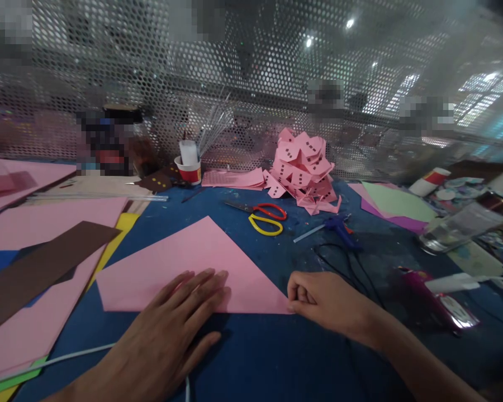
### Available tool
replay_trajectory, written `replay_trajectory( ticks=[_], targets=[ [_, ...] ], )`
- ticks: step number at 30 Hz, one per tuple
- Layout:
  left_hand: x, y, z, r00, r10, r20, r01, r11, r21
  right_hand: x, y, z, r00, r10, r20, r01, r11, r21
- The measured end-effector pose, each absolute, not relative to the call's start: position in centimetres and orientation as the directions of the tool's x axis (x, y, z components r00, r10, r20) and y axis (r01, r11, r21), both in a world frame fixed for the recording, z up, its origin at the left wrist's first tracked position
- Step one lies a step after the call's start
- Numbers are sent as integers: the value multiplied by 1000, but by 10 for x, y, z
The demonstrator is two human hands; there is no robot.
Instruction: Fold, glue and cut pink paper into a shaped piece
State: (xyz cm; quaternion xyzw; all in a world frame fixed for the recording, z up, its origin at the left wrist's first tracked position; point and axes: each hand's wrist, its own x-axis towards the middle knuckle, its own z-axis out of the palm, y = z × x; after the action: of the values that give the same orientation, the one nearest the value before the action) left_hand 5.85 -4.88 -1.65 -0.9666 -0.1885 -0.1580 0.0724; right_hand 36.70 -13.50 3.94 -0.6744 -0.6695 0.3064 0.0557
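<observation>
At the left, one matte brown paper strip [46, 268], long and straight-edged, lay slantwise over smooth pink sheets [67, 318]. The left hand [170, 326] came next, palm down, its fingers open and extended across one pink paper piece [205, 248]. That piece, flat and pointed at its far end, lay on the blue counter [251, 360] directly before the person. Behind it was one pair of metal scissors [251, 209] with two looped handles, one red and one yellow, near a bristling heap of folded pink paper [302, 162] dotted with dark squares. The right hand [327, 298] had its fingers curled closed at the piece's right corner; whether they pinched it, I couldn't tell. Past it lay one blue glue gun [339, 226], then one clear, cylindrical vessel [456, 226].
</observation>
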Motion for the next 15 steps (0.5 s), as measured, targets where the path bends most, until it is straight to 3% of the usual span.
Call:
replay_trajectory(
  ticks=[9,15],
  targets=[
    [56,-51,-12,867,368,337,395,-919,-12,367,-135,38,-80,935,-346,869,-104,-483],
    [57,-60,-7,826,480,294,479,-874,83,367,-135,41,-88,932,-350,874,-96,-476]
  ],
)
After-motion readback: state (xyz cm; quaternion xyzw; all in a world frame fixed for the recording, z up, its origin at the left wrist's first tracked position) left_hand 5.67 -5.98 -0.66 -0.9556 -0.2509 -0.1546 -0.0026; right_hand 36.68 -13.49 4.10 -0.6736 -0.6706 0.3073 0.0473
